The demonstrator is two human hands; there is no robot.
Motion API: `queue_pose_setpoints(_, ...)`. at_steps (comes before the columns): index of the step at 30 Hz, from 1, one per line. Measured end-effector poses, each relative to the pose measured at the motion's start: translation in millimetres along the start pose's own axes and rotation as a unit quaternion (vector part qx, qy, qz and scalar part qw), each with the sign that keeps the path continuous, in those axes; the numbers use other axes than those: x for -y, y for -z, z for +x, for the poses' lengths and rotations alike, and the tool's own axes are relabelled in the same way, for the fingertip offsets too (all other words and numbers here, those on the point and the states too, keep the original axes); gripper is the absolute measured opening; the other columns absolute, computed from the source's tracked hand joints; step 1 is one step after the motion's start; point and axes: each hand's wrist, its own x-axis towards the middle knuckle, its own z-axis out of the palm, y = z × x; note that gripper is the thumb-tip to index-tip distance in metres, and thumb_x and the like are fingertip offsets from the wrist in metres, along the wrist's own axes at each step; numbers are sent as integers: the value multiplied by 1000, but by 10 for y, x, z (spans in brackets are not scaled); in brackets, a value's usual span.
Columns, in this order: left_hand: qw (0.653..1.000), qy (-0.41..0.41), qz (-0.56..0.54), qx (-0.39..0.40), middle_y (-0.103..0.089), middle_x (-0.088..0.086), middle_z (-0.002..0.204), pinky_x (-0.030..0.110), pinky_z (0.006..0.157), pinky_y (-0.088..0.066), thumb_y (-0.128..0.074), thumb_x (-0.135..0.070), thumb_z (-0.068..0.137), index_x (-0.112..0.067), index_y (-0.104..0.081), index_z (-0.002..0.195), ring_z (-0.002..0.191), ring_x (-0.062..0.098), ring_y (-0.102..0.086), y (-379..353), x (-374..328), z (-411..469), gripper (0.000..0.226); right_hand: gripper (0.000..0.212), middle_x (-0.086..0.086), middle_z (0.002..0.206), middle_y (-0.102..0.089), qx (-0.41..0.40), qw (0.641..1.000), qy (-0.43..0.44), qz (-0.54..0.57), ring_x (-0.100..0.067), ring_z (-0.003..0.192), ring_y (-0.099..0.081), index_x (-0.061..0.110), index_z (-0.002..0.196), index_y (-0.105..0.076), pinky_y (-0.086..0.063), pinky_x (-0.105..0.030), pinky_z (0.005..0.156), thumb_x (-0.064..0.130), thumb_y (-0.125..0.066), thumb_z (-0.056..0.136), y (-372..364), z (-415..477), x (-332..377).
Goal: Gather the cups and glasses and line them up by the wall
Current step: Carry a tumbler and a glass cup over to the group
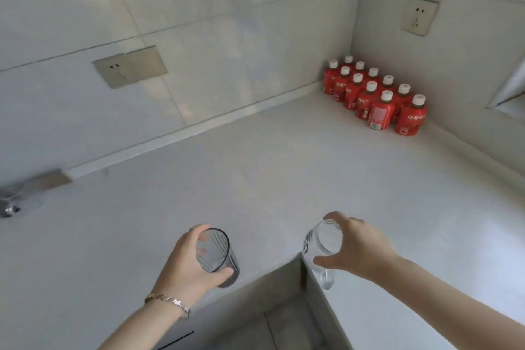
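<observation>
- Your left hand (181,261) is wrapping around a dark smoked glass (217,256), thumb on the near side and fingers curled around the far side, just below the rim; it is closed on the glass and nothing else.
- Your right hand (355,247) is gripping a clear glass (322,250) from the side near its mouth, fingers spread over the rim and thumb underneath. That glass is tilting, mouth turned toward you, and seems to be off the surface.
- Both glasses are sitting over the inner corner of the L-shaped table (284,173), right at its near edge, well apart from the back wall (199,37).
- Whether the dark glass is resting on the table or lifted clear, you cannot tell from here.
- Expect both to be stiff, smooth-walled and breakable. They look empty, so likely light, but slippery in a bare grip.
- Taking hold around the upper wall, as you are doing, should serve; a grip lower on the body would probably steady the tilted one better.
- Set them down gently, since glass on a hard top could chip.
- At the far right corner of the table a pack of red bottles (375,94) is standing against both walls, so the free stretch along the back edge to its left looks like the natural place for the line.
</observation>
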Motion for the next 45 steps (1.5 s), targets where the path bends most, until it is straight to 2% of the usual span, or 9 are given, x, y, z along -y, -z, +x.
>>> queue_pose_setpoints(3, 998, 54, -12, -43, -50, -7, 119, 25, 86, -40, -84, -20, 59, -30, -43, 123, 104, 14, -56, 422, 491, -368, 77, 70, 8, 115, -63, 28, 997, 68, -16, -18, 106, -60, 33, 124, -45, -47, -28, 80, 55, -70, 63, -252, -38, 620)
queue_pose_setpoints(7, 988, 116, -22, -98, -51, -2, 117, 25, 85, -40, -85, -18, 58, -27, -44, 124, 101, 16, -56, 1003, 1195, -821, 78, 71, 7, 113, -63, 61, 987, 144, -39, -17, 103, -59, 32, 125, -45, -41, -25, 72, 54, -72, 63, -630, -108, 1513)
queue_pose_setpoints(10, 979, 151, -29, -134, -51, -1, 115, 25, 84, -41, -86, -18, 58, -25, -45, 125, 98, 17, -58, 1482, 1770, -1121, 79, 71, 8, 114, -62, 76, 978, 187, -50, -16, 103, -58, 32, 125, -45, -42, -24, 74, 53, -73, 63, -957, -172, 2204)
queue_pose_setpoints(18, 964, 192, -24, -182, -45, -5, 117, 27, 93, -44, -84, -22, 62, -26, -40, 128, 104, 15, -55, 2760, 3191, -1545, 80, 70, 8, 98, -54, 91, 973, 204, -57, -16, 88, -55, 32, 121, -48, -47, -27, 75, 52, -76, 60, -1862, -279, 3929)
queue_pose_setpoints(22, 964, 199, 9, -175, -45, -2, 126, 27, 93, -42, -81, -29, 66, -25, -35, 133, 102, 12, -50, 3285, 3671, -1533, 82, 71, 6, 100, -57, 100, 972, 203, -67, -18, 100, -59, 31, 122, -49, -48, -28, 81, 50, -78, 61, -2183, -210, 4558)
queue_pose_setpoints(26, 966, 202, 37, -157, -42, -2, 131, 28, 94, -43, -79, -33, 67, -24, -32, 136, 116, 17, -51, 3726, 4071, -1335, 85, 69, 6, 97, -56, 103, 971, 204, -71, -19, 104, -60, 29, 122, -50, -47, -28, 81, 48, -79, 62, -2436, -5, 5079)
queue_pose_setpoints(30, 964, 208, 41, -161, -43, -1, 132, 30, 94, -44, -80, -32, 65, -25, -33, 135, 116, 18, -52, 4057, 4380, -964, 84, 70, 2, 113, -63, 98, 969, 211, -82, -20, 106, -60, 28, 123, -48, -46, -27, 80, 49, -78, 63, -2668, 344, 5551)
queue_pose_setpoints(38, 960, 219, 52, -169, -41, -2, 139, 29, 101, -41, -77, -32, 67, -22, -29, 139, 127, 17, -44, 4487, 4653, 115, 87, 72, 3, 117, -63, 125, 956, 238, -118, -18, 109, -58, 30, 126, -44, -46, -27, 82, 52, -74, 64, -3002, 1224, 6411)
queue_pose_setpoints(45, 964, 186, 146, -119, -48, 6, 131, 37, 100, -44, -76, -36, 65, -16, -40, 130, 123, 26, -42, 4764, 4743, 1295, 77, 76, 5, 120, -61, 131, 957, 229, -119, -17, 109, -59, 31, 130, -41, -46, -27, 84, 52, -74, 64, -3147, 1817, 6824)
